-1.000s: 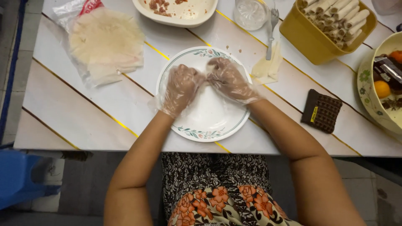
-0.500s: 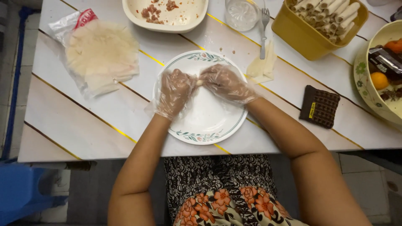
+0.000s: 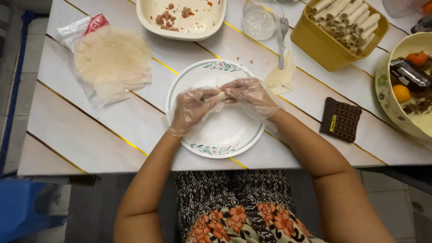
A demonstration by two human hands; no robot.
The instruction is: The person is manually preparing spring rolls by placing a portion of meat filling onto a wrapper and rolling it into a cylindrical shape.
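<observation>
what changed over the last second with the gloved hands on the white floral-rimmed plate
Both hands drew together over the white floral-rimmed plate: the left hand and right hand, in clear plastic gloves, now pinch a thin pale roll of wrapper between them, tighter than before. The bag of round wrappers, yellow tub of finished rolls and filling dish stayed put.

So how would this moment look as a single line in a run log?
left hand: on roll | right hand: on roll | thin pale roll: over white plate | wrappers bag: left | yellow tub of rolls: far right

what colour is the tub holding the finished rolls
The tub is mustard yellow, seen in the head view, with pale rolls stacked inside.
</observation>
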